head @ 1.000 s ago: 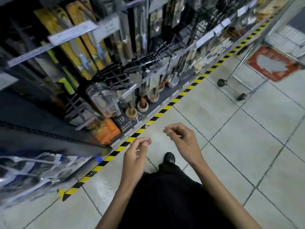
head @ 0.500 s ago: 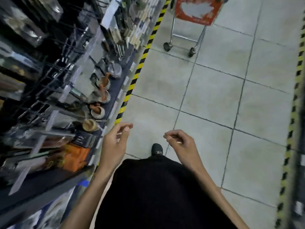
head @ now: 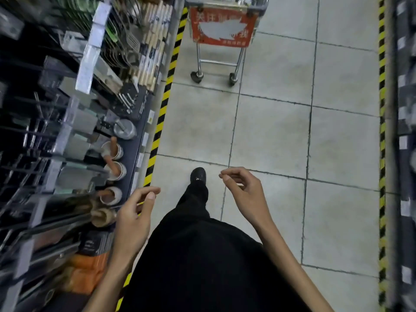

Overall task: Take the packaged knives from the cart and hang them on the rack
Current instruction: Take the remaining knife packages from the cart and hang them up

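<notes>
Two empty hands, left hand [head: 135, 212] and right hand [head: 245, 192], hang apart with fingers loosely curled; cart [head: 221, 25] sits well ahead down the aisle [head: 270, 131], closer in line to the right (knife packs inside not readable), rack [head: 67, 131] runs along the left.

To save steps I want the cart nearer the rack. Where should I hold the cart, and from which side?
Probably the top rim bar of the cart, above the red sign. Come from this near end, palms down over it: the bar runs level across, facing you, while the sign is flat and gives no hold. The left hand and right hand hold nothing.
</notes>
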